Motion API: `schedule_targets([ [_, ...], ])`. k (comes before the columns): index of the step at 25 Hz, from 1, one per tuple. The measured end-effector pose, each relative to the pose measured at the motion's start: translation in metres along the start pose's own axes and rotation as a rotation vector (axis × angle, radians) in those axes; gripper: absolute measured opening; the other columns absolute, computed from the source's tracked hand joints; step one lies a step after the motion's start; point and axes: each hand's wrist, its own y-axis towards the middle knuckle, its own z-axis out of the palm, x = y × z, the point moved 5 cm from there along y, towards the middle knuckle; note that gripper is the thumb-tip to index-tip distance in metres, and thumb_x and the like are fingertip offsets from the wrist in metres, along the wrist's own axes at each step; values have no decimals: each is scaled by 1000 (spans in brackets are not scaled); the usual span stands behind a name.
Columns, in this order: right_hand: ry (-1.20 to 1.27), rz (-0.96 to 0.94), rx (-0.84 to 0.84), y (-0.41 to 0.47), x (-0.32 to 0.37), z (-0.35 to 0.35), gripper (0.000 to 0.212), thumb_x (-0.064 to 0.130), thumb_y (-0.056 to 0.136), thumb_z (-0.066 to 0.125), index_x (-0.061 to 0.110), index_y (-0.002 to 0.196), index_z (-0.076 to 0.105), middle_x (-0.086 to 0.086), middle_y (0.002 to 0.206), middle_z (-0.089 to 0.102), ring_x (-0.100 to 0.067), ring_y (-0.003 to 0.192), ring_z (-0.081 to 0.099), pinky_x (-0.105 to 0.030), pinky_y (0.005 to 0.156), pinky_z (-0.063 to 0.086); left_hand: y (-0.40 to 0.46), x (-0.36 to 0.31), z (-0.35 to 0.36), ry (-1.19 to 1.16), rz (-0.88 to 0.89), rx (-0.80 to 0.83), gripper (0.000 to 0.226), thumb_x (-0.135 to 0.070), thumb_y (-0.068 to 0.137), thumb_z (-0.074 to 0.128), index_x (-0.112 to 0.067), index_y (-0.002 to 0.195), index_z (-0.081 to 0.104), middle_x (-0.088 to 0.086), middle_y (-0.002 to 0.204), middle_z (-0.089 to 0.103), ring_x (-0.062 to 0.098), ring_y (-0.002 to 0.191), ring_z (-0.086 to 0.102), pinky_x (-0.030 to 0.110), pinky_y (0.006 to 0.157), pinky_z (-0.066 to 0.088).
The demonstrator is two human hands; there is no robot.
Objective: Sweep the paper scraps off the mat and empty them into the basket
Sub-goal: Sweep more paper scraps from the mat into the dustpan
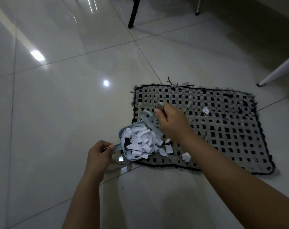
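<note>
A grey and black woven mat (223,129) lies on the tiled floor. At its left edge sits a pale blue dustpan (124,129) heaped with white and black paper scraps (140,142). My left hand (100,154) grips the dustpan's handle. My right hand (171,123) holds a small pale blue brush (148,121) whose head rests across the pan's mouth. A few loose scraps lie on the mat: one near the pan (186,157) and one farther back (205,110). No basket is in view.
Glossy white floor tiles (58,113) surround the mat. A black furniture leg (134,14) stands at the back, a metal leg (197,7) further right, and a white slanted leg (276,71) at the right edge.
</note>
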Motion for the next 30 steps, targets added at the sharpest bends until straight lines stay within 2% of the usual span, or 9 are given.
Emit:
schedule_targets([
  [4,-74,108,-155,0,-26,-33,22,17,97,38,12,77,44,7,57,39,-6,45,35,-13,36,29,0,-2,0,-5,7,15,23,0,86,56,-7,64,54,9,53,42,21,50,33,26,50,29],
  [8,-208,191,-262,-7,-56,-49,21,15,96,39,9,76,40,4,58,35,-11,49,32,-29,46,22,3,-5,-4,7,13,37,21,0,86,57,-6,65,54,10,53,41,20,49,32,25,50,27],
  [11,-228,203,-217,-12,-56,-36,16,14,95,39,9,81,44,-1,65,40,-20,56,36,-29,50,23,3,-5,-5,7,6,61,22,1,86,56,-5,64,53,9,53,40,20,49,30,25,50,25],
  [15,-160,136,-140,-9,-34,-7,21,16,96,37,0,94,51,9,62,34,-14,57,35,-27,50,23,2,-3,-2,20,-1,53,22,1,85,57,-6,64,53,9,54,42,21,50,31,25,50,26],
  [17,-135,122,-100,-7,-28,4,20,17,96,38,2,91,51,8,61,33,-17,57,35,-28,55,25,1,-3,-1,19,-2,49,22,1,85,57,-5,64,53,10,54,42,21,50,32,26,50,27],
  [19,-47,141,-102,-7,-26,8,20,16,96,39,8,78,45,6,56,32,-15,50,32,-29,50,24,0,-2,0,19,-3,48,21,1,85,56,-5,65,53,9,54,42,21,50,32,26,51,28],
  [22,33,168,-119,-11,-21,2,29,17,96,40,14,68,36,3,54,35,-10,45,31,-23,43,28,-1,-2,0,9,-8,52,22,0,85,56,-6,65,53,10,55,43,21,51,33,26,51,29],
  [26,27,301,-300,-37,-35,-40,20,17,97,38,13,79,43,7,59,43,-1,47,42,-5,34,36,-5,1,-2,-4,-14,47,23,0,86,56,-7,64,53,9,52,40,17,46,32,23,48,27],
  [30,-132,395,-469,-89,-65,-72,24,15,95,42,9,72,40,0,53,39,-14,45,35,-24,39,26,-13,5,-2,-24,-16,27,24,0,86,56,-9,64,54,9,50,39,12,40,32,21,45,27],
])
